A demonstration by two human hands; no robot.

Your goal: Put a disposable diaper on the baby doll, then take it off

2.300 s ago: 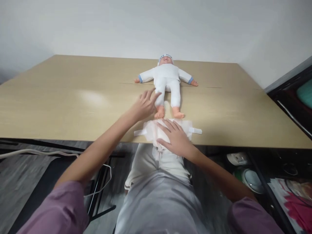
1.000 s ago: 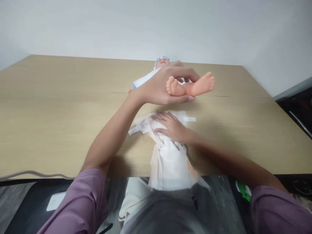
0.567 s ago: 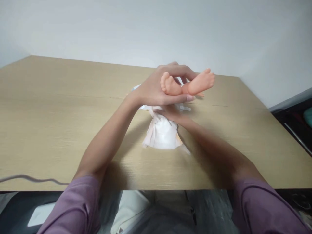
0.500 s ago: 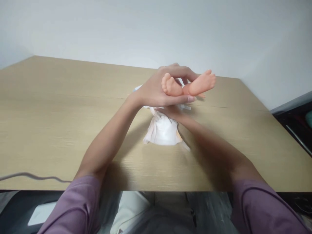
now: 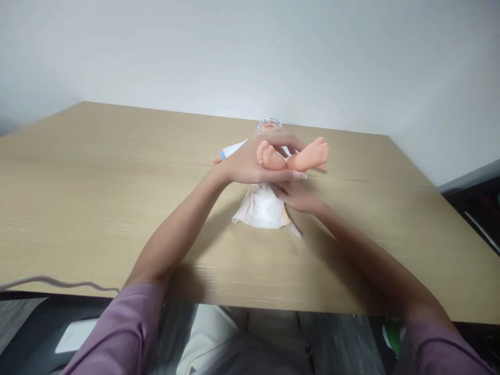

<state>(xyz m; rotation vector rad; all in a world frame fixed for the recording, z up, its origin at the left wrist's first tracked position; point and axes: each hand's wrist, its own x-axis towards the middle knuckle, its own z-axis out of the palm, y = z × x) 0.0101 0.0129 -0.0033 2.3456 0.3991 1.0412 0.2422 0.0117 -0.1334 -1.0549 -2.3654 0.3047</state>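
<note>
Left hand (image 5: 253, 162) gripping a doll (image 5: 311, 155) by its ankles, right hand (image 5: 297, 195) at a white diaper (image 5: 265, 209).
The left hand's fingers and thumb close around both legs, holding them raised with the soles toward the camera; the right hand reaches in just below, its fingertips partly hidden, so whether it grips the diaper cannot be told. The diaper lies on the bench (image 5: 117, 208) under the raised feet, its upper part out of sight behind the hands. Beyond, the doll lies on its back, its capped head near the bench's far edge, before a pale wall (image 5: 250, 57). A cable (image 5: 58, 283) runs along the near edge at left.
</note>
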